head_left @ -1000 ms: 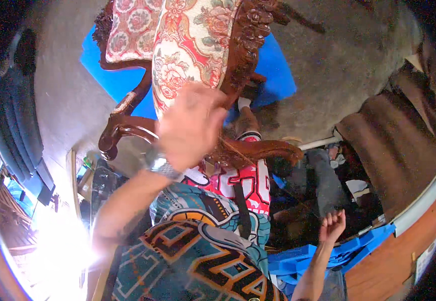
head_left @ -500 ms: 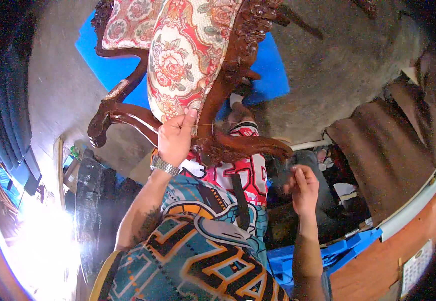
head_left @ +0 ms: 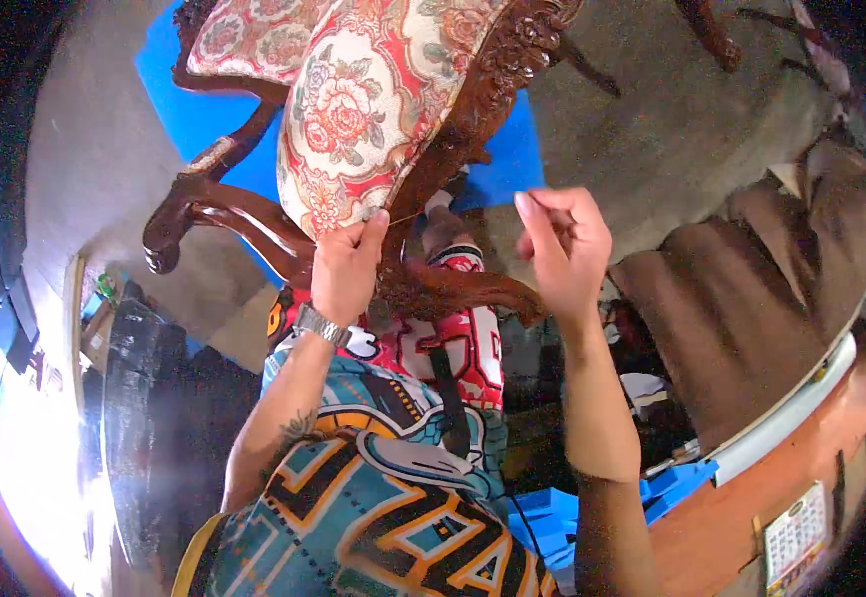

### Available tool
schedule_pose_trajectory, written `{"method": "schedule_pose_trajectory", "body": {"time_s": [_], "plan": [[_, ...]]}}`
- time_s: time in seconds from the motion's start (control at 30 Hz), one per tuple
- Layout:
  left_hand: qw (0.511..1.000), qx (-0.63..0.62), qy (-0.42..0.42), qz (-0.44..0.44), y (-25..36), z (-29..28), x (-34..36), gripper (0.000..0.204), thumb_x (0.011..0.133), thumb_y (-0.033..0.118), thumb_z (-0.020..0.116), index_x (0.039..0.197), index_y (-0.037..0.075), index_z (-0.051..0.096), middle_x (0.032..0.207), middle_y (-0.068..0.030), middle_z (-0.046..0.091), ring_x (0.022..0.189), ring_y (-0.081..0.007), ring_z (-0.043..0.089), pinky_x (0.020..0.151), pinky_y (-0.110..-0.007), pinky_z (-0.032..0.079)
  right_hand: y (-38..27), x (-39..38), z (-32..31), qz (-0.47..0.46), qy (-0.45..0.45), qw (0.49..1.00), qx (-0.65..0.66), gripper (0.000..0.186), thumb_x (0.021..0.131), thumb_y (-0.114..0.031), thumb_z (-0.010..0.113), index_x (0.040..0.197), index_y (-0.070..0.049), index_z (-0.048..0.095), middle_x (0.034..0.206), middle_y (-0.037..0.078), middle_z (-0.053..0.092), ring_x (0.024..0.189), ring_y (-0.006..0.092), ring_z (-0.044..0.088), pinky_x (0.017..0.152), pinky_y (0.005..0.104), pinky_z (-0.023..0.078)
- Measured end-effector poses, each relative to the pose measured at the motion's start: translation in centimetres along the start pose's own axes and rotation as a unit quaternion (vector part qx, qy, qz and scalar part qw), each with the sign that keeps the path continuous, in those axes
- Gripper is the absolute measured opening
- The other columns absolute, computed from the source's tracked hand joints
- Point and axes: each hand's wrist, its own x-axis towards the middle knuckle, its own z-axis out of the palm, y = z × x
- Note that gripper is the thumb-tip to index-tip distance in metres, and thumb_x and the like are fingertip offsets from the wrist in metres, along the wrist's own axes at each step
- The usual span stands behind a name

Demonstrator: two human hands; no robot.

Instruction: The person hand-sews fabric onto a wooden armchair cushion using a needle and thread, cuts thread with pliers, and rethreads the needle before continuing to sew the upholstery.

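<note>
A carved dark-wood chair [head_left: 433, 289] lies tipped in front of me, with padded upholstery [head_left: 343, 124] in cream and red floral fabric. My left hand [head_left: 346, 264], with a metal watch on its wrist, pinches the lower edge of this padding between thumb and fingers. From that edge a thin pale thread [head_left: 408, 216] runs off to the right. My right hand [head_left: 570, 244] is raised right of the chair, clear of the wood, its fingers curled in and thumb up. Whatever sits between those fingertips is too small to make out.
Under the chair lies a blue sheet [head_left: 512, 149] on the grey floor. Brown cloth [head_left: 741, 308] drapes at the right, above blue plastic pieces [head_left: 552, 522] and a wall calendar [head_left: 796, 537]. A dark wrapped object [head_left: 144, 428] stands left, near a glaring light. Another person's leg [head_left: 443, 229] shows behind the chair.
My right hand has risen from low beside the chair leg to about the height of the padding's edge. My left hand keeps its pinch there. The whole view has shifted slightly.
</note>
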Motion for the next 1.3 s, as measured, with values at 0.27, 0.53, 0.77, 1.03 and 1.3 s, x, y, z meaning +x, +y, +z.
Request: {"method": "schedule_pose_trajectory", "body": {"time_s": [0.27,0.53,0.77,1.03,1.3], "plan": [[0.971,-0.021,0.162,0.175,0.0,2.8,-2.4,0.029,0.090,0.013,0.052,0.118,0.014,0.059,0.078,-0.0149,0.065,0.062,-0.0294,0.063,0.060,-0.034,0.051,0.6,5.0,3.3,-0.151,-0.037,0.976,-0.155,0.015,0.078,-0.011,0.071,0.076,-0.004,0.059,0.049,0.000,0.050,0.044,0.0033,0.039,0.042,0.0215,0.032],[0.950,0.216,0.109,0.199,-1.0,1.4,-1.4,0.050,0.080,0.004,0.051,0.124,0.027,0.055,0.075,-0.0098,0.064,0.062,-0.0282,0.062,0.053,-0.039,0.051,-1.3,6.6,5.1,-0.213,-0.130,0.931,-0.265,0.012,0.080,-0.010,0.069,0.077,-0.003,0.059,0.051,-0.003,0.049,0.048,0.0012,0.039,0.045,0.0196,0.032],[0.942,0.240,0.071,0.222,-1.2,-0.3,-0.4,0.050,0.080,0.005,0.049,0.124,0.028,0.054,0.070,-0.0069,0.059,0.061,-0.0272,0.060,0.053,-0.039,0.050,-1.6,7.7,5.5,-0.262,-0.128,0.903,-0.317,0.014,0.081,-0.013,0.068,0.076,-0.004,0.058,0.050,-0.001,0.051,0.045,0.0030,0.040,0.044,0.0214,0.034],[0.940,0.226,0.065,0.249,-1.9,-0.3,-0.3,0.052,0.078,0.003,0.048,0.123,0.028,0.055,0.068,-0.0054,0.057,0.058,-0.0272,0.060,0.052,-0.039,0.050,-3.9,7.8,6.0,-0.180,-0.184,0.876,-0.408,0.014,0.082,-0.013,0.066,0.077,-0.004,0.057,0.051,0.000,0.053,0.046,0.0038,0.042,0.046,0.0227,0.035],[0.949,0.212,0.054,0.228,-1.9,-0.2,0.0,0.051,0.077,0.004,0.048,0.121,0.028,0.057,0.070,-0.0094,0.061,0.060,-0.0281,0.061,0.052,-0.040,0.050,-4.4,8.2,6.2,-0.196,-0.199,0.859,-0.429,0.014,0.081,-0.013,0.066,0.077,-0.003,0.057,0.052,0.000,0.053,0.046,0.0047,0.043,0.046,0.0233,0.036]]}}
